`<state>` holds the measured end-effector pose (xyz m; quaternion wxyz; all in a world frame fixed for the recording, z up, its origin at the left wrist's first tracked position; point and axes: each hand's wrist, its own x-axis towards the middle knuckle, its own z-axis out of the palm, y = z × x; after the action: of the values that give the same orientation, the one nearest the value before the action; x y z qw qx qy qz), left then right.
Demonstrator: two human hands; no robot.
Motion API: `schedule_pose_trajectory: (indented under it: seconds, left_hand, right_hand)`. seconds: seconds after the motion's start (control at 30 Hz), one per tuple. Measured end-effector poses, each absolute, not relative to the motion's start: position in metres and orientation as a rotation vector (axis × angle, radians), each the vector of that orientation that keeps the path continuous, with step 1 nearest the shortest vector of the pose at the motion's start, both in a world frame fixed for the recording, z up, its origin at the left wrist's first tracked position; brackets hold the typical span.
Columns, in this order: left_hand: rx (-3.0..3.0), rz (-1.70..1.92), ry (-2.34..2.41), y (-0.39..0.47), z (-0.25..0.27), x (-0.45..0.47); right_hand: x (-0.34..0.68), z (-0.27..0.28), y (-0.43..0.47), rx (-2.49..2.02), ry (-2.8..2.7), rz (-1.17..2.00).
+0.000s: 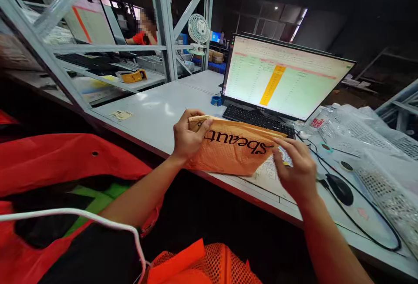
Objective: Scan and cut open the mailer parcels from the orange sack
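Closest in: orange mesh cloth (pixel 209 268) down by the person's lap, a white cord (pixel 65 211) on the left, red fabric (pixel 62 149) behind it. Then the orange mailer (pixel 228 160), tilted over the near edge of the bench (pixel 153 114), print upside down from here; can't tell if its bottom edge rests. Left hand (pixel 189 138) is clamped on its upper left corner, thumb on the printed side. Right hand (pixel 298 166) is at the upper right corner, thumb and fingers apart; can't tell if it pinches.

Handling, my guess: light, soft, crinkly, slightly slick; it would sag if held one-sided, so grip both top corners, or pinch the top edge. Shell doesn't look fragile; contents can't be judged.

Farther: mouse (pixel 340 189) right, white baskets (pixel 380 184) beyond it, keyboard (pixel 241 115) behind the mailer, then the lit monitor (pixel 287 79). Farthest: metal frame (pixel 162 27), fan (pixel 198 28), person in red (pixel 141 38).
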<state>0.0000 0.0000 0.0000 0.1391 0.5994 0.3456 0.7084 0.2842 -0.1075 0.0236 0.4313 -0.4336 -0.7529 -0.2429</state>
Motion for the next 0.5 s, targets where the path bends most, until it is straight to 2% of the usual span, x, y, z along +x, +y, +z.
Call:
schedule_pose_trajectory:
  seconds: [0.13, 0.3, 0.5]
  left_hand:
    - [1.701, 2.163, 0.974, -0.009, -0.002, 0.016]
    - [1.845, 2.185, 0.999, -0.011, 0.002, 0.01]
    - [2.523, 1.328, 1.357, -0.025, 0.068, -0.014]
  right_hand:
    - [0.222, 0.028, -0.071, -1.115, -2.017, -0.617]
    - [0.207, 0.029, -0.052, -1.116, -1.988, -0.549]
    - [0.2, 0.023, -0.05, -1.102, -2.046, -0.553]
